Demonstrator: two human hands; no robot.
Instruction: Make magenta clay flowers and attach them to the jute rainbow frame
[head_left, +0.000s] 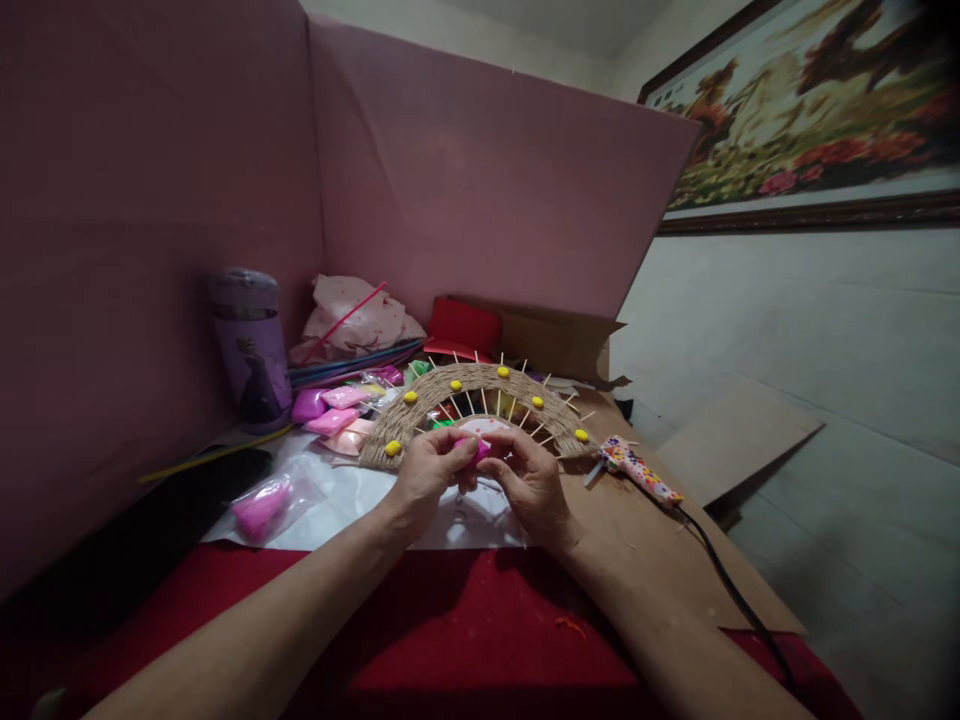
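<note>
My left hand (426, 474) and my right hand (531, 484) meet just in front of me, fingers pinched together on a small pink lump of clay (478, 449). Right behind them lies a half-round arch wound with jute twine (480, 388). Thin wooden sticks fan out of the arch, and several carry yellow clay beads (393, 448). Both hands hover over a white sheet (352, 500) that lies on the red cloth (465, 630).
Packets of pink clay (330, 410) and a bagged pink lump (261, 508) lie at the left. A purple tumbler (251, 345) stands by the pink backdrop board (150, 200). A patterned glue gun (641, 470) with a black cord (739, 595) rests on brown cardboard (660, 540) at the right.
</note>
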